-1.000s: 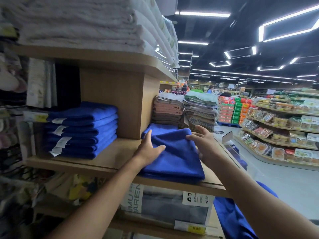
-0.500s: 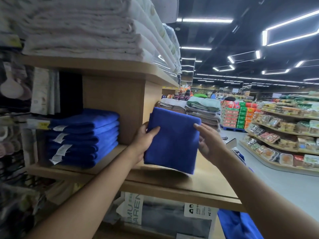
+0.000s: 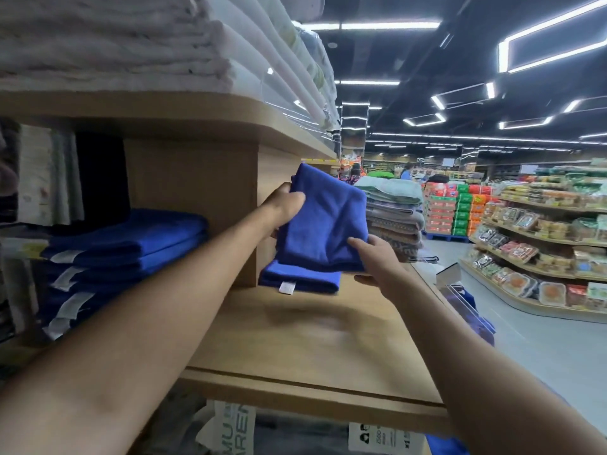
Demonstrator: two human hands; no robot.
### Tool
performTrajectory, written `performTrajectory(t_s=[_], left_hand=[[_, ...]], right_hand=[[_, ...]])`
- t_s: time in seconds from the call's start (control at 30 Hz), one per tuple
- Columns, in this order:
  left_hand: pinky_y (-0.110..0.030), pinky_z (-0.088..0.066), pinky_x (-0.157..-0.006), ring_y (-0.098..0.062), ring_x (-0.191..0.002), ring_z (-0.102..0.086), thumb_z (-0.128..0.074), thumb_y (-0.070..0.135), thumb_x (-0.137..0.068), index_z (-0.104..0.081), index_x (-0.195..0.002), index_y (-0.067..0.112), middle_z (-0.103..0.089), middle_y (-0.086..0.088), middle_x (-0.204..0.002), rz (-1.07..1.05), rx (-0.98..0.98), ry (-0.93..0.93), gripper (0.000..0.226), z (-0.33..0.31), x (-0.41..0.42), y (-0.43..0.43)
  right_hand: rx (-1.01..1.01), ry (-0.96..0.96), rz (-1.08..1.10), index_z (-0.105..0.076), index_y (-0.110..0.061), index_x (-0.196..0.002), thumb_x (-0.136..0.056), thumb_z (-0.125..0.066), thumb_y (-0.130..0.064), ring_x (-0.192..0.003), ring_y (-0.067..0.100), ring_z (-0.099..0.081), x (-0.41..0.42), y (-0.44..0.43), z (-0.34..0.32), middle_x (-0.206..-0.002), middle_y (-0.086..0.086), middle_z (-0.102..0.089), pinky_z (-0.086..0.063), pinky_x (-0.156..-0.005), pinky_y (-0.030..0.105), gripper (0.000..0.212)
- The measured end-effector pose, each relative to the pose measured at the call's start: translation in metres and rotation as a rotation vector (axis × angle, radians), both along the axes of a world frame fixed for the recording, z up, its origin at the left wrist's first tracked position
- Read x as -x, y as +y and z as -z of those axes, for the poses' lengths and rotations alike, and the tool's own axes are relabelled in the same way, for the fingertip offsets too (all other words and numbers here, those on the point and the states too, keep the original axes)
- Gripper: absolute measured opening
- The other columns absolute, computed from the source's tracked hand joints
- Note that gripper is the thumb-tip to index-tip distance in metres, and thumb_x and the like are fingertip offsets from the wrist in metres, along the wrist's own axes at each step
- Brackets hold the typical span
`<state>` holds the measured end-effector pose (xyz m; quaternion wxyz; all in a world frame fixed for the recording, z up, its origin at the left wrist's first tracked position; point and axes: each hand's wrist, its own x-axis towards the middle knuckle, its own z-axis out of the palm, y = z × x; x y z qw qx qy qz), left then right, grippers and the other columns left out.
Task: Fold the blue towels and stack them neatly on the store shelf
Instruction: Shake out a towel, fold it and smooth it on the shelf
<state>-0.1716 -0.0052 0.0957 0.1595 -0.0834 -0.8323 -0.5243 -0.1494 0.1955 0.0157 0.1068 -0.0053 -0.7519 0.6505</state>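
Lifted since one second ago: towel, then flat on the shelf, now hangs in the air above it, tilted, just beside the wooden divider. Left hand grips the upper left edge, fingers curled behind the cloth. Right hand pinches the lower right corner, forefinger on the front, thumb below. A lower fold with a white tag shows under the held part; whether it touches the shelf cannot be told. Blue stack sits left of the divider. White towels lie on the board above. Grey-green pile stands behind the towel.
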Motion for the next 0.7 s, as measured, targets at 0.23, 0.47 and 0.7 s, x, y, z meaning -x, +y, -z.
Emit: performTrajectory(t_s=[0.23,0.47,0.7], left_hand=[[-0.036,-0.048,-0.079,-0.036,-0.109,-0.061,-0.048,0.019,-0.089,-0.048,-0.128,0.015,-0.060,-0.013,-0.123,-0.405,0.500,-0.031,0.038,0.016,0.063,0.001],[-0.041,-0.050,-0.088,-0.039,-0.116,-0.062,-0.053,0.004,-0.091,-0.058,-0.126,0.002,-0.061,-0.023,-0.129,-0.302,0.916,-0.122,0.036,0.079,0.089,0.012],[-0.044,-0.051,-0.092,-0.037,-0.117,-0.059,-0.049,0.010,-0.094,-0.062,-0.125,0.008,-0.056,-0.016,-0.132,-0.306,1.035,-0.017,0.033,0.076,0.081,0.014]], right_hand=[[0.178,-0.004,-0.053,-0.057,-0.012,-0.089,-0.097,-0.065,-0.022,-0.053,0.017,-0.063,0.044,-0.019,0.027,-0.079,0.005,-0.056,-0.051,-0.045,0.024,0.015],[-0.075,-0.150,-0.076,-0.053,-0.016,-0.123,-0.094,-0.068,-0.021,-0.054,0.015,-0.058,0.050,-0.011,0.041,-0.094,0.004,-0.058,-0.053,-0.047,0.022,0.033],[-0.267,-0.095,-0.080,-0.050,-0.024,-0.143,-0.093,-0.065,-0.036,-0.063,0.021,-0.067,0.049,-0.005,0.042,-0.104,0.005,-0.065,-0.061,-0.060,0.034,0.053]])
